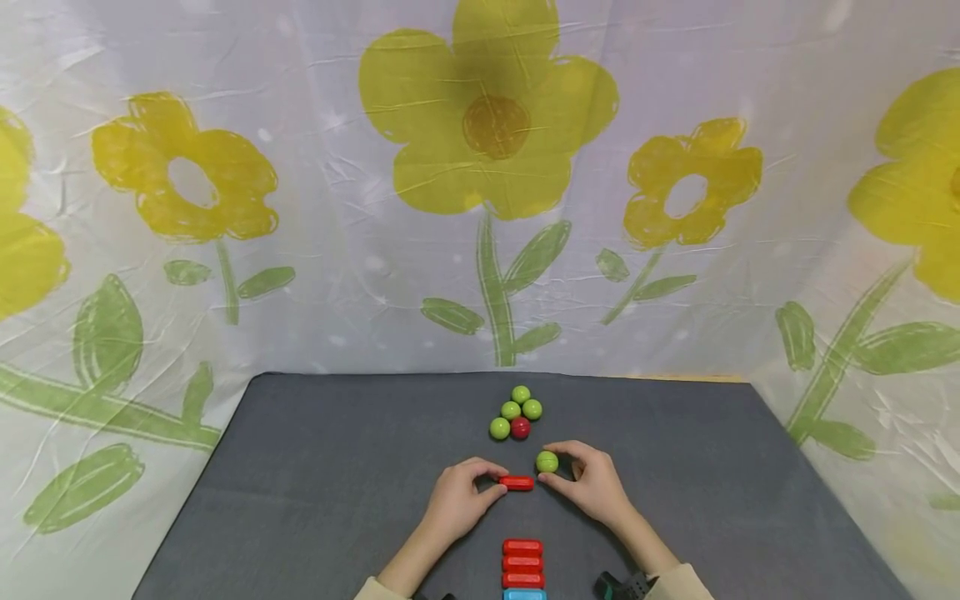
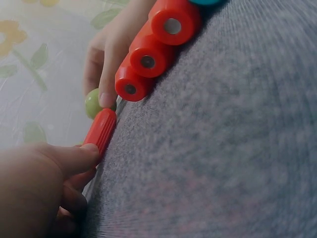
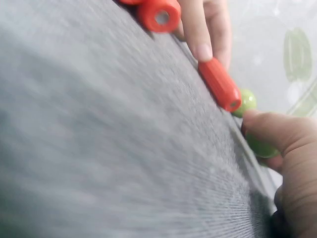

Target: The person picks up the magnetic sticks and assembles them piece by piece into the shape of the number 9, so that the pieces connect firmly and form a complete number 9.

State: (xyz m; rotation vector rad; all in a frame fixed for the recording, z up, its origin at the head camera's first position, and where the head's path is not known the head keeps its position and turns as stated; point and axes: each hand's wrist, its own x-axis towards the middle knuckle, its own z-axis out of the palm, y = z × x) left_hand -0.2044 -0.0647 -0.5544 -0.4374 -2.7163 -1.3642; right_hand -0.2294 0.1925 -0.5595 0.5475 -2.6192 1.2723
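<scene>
My left hand (image 1: 459,498) pinches a red magnetic rod (image 1: 517,483) by its left end, between thumb and fingers. The rod lies crosswise, low over the dark cloth. To its right, my right hand (image 1: 596,485) pinches a green ball (image 1: 547,462) between thumb and forefinger. A small gap separates the ball from the rod's free right end in the head view. From the right wrist, a metal disc shows in that end of the rod (image 3: 220,84), and my thumb partly hides the held ball (image 3: 260,145).
Beyond my hands sit several green balls (image 1: 511,410) in a cluster with one red ball (image 1: 521,428). Nearer me lie three red rods (image 1: 522,562) side by side, then a blue rod (image 1: 525,594). A flowered sheet (image 1: 337,250) hangs behind the dark tabletop (image 1: 337,450).
</scene>
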